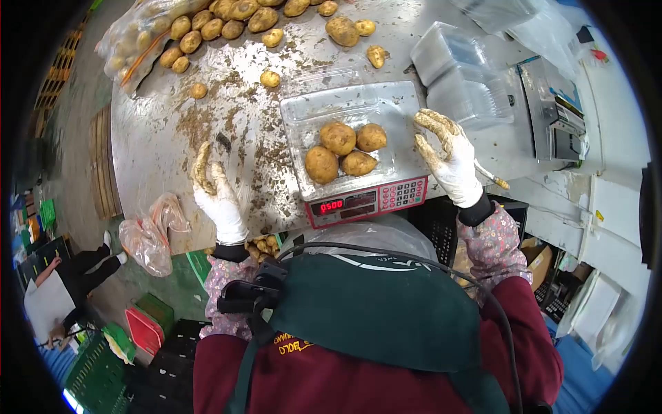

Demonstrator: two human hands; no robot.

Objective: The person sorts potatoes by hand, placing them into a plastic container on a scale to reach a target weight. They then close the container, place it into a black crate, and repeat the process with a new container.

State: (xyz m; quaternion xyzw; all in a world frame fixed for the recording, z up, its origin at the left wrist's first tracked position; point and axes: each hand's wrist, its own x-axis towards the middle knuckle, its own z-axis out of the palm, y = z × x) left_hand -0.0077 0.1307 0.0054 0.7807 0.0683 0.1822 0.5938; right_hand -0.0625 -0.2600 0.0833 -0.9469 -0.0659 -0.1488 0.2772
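Several potatoes [338,139] lie in a clear plastic tray [389,148] on the platform of a red digital scale [365,201], whose display reads 0.500. To the left of the scale, my left hand [219,200] hovers over the dirty table with fingers apart and holds nothing. My right hand [449,159] is beside the scale's right edge, thumb and fingers spread, also without anything in it. Both hands wear white gloves with soiled, brownish fingertips. The tray's clear lid [324,81] appears folded back behind the potatoes.
A potato pile [241,10] and a plastic bag of potatoes [131,48] sit at the back left. Stacked clear containers [462,76] stand at the back right near a boxy device [555,114]. Plastic bags [153,234] hang by the table's left edge. Another person [83,276] is at far left.
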